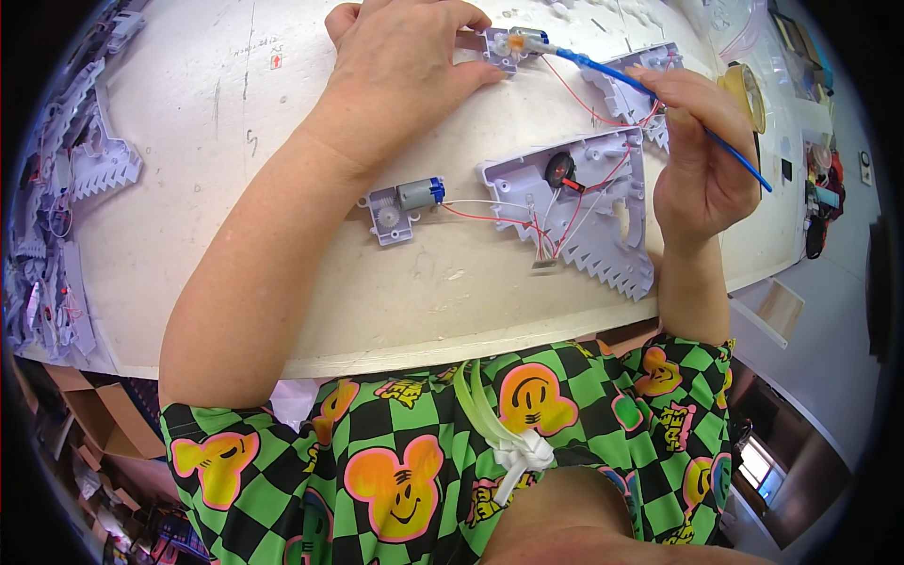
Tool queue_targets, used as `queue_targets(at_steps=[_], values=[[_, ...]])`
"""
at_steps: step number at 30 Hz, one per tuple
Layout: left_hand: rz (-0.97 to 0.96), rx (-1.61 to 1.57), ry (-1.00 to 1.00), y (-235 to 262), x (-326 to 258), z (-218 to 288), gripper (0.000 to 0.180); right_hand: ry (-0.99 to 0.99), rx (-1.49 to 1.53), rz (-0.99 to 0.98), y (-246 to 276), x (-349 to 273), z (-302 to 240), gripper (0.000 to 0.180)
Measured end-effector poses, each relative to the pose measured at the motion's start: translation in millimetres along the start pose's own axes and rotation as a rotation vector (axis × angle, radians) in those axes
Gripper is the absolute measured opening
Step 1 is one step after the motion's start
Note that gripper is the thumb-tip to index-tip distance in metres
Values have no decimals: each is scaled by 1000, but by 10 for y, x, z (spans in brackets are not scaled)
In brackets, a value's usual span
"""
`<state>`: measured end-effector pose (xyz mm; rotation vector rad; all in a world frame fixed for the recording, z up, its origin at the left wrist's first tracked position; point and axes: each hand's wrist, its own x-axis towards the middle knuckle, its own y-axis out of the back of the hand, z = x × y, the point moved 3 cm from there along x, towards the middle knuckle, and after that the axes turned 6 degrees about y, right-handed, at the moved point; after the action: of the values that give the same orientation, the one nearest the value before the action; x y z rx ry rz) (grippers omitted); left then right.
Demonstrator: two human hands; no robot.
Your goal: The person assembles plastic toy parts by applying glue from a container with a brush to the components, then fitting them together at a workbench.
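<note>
My left hand (405, 61) is at the far middle of the table, thumb and forefinger pinching a small grey plastic gearbox housing (499, 64) with a motor fitted in it. From the right, my right hand (706, 151) holds a thin blue brush (612, 73). The brush's pale, orange-tinged tip touches the gears in that housing and partly hides them. Red wire runs from this motor to a grey toothed shell part (621, 94) behind my right hand. Nearer to me lies a second gearbox housing (388, 218) with a silver and blue motor (420, 193), wired to another toothed shell (607, 226).
A round black speaker (559, 169) sits in the nearer shell. Many grey toothed parts (104, 160) are heaped along the left edge. A yellow tape roll (744, 97) stands at the right. Cardboard boxes (113, 414) are below the table at left.
</note>
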<state>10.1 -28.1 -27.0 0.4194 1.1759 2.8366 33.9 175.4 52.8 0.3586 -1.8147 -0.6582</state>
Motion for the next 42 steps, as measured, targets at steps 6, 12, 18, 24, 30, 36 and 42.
queue_targets(at_steps=[6,12,18,24,30,36,42], values=[[9,45,23,136,-64,214,34,-33,-94,-100,5,-9,8,11],[-7,48,50,92,-89,176,33,-115,64,36,107,-132,95,16],[-30,58,-15,78,-17,105,34,-294,311,236,355,-143,146,28],[-98,-252,81,82,263,-331,37,-284,405,128,286,-186,-23,31],[-42,-37,50,663,-282,-238,41,-101,354,-149,-132,-62,-433,22],[-1,111,63,426,-1007,-287,55,-117,351,-168,-277,-131,-464,16],[24,70,182,295,-1050,-108,43,-157,337,-124,-350,-168,-453,15]])
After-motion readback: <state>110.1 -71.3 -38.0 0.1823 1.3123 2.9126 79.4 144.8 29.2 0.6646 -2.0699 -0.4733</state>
